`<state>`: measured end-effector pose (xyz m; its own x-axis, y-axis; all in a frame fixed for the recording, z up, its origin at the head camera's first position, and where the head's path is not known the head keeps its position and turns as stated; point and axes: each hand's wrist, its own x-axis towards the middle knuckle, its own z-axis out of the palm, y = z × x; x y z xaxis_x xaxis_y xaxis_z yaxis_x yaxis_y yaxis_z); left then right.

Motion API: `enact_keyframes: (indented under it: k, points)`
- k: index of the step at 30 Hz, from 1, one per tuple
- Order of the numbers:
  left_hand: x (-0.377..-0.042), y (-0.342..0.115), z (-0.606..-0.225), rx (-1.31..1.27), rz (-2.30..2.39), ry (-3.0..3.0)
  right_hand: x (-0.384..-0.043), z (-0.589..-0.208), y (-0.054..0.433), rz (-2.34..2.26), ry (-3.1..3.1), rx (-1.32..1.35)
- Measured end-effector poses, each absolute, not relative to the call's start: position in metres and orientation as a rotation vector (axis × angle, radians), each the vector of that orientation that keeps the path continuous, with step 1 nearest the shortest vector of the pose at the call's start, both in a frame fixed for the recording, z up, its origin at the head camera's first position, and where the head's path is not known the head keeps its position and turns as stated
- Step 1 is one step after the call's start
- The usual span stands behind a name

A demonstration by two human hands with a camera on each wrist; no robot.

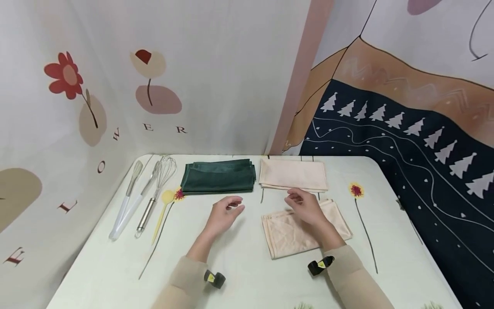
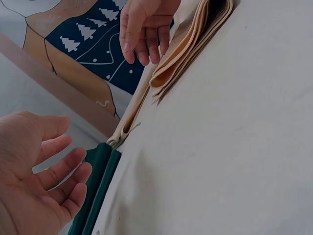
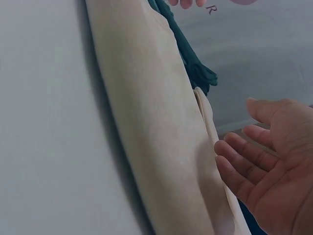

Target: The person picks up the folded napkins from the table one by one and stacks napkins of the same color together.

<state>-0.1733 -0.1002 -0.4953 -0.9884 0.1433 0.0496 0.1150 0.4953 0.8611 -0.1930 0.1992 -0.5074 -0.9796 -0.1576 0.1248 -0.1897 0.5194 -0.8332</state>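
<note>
My left hand [image 1: 225, 216] hovers over the table just in front of a folded dark green cloth [image 1: 218, 177]; its fingers are loosely bent and hold nothing. The right hand [image 1: 306, 208] is above a folded peach cloth [image 1: 287, 238], overlapping its upper part in the head view, with relaxed fingers and nothing in them. Behind that hand lies a second folded pale pink cloth [image 1: 293, 174], beside the green one. In the left wrist view the layered edge of the peach cloth [image 2: 193, 41] shows below the right hand. The green cloth [image 2: 100, 181] appears past the left fingers.
At the table's left lie a balloon whisk [image 1: 148, 214], two long white-handled utensils [image 1: 123, 214] and a yellow spoon-shaped utensil [image 1: 162, 214]. The white tabletop [image 1: 239, 274] bears printed flowers. Printed curtains [image 1: 231, 86] hang behind the table and along its sides.
</note>
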Motion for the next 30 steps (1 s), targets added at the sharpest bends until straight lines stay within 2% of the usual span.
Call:
enact_keyframes:
  k: [10, 30]
  points:
    - [-0.168, -0.083, -0.506, 0.316, 1.582, 2.641, -0.18, -0.508, 0.212, 1.472, -2.713, 0.308]
    - [-0.167, -0.054, -0.519, 0.433, 1.506, 2.593, -0.186, -0.507, 0.252, 1.28, -2.753, 0.279]
